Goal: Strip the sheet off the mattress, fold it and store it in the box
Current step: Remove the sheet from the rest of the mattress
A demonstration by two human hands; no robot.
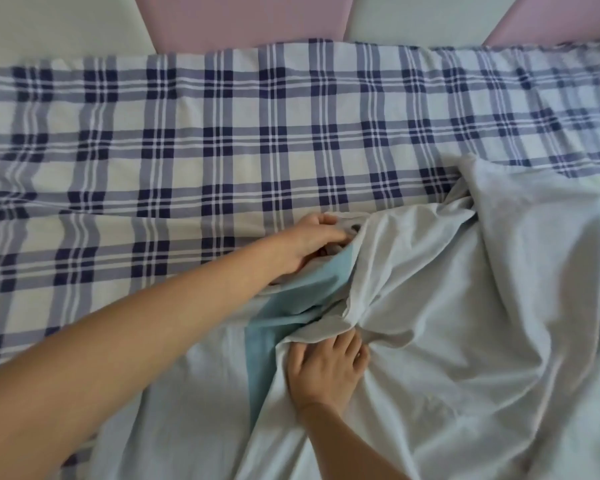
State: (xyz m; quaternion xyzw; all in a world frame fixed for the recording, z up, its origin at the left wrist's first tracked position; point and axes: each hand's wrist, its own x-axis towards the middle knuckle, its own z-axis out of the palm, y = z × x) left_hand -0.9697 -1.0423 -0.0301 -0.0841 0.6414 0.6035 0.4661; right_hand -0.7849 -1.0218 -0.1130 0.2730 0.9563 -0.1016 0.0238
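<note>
A pale blue-white sheet (465, 323) lies bunched and creased over the near right part of the bed, with a brighter teal side (274, 306) showing along a fold. Under it the mattress wears a blue-and-white plaid cover (187, 140). My left hand (312, 244) reaches across from the left and grips a bunched edge of the sheet where it meets the plaid. My right hand (326, 368) is lower down, its fingers curled into a fold of the sheet. No box is in view.
A padded headboard or wall of pink (243, 19) and pale grey-green (59, 26) panels runs along the far side of the bed. The plaid surface stretches flat to the left and far side.
</note>
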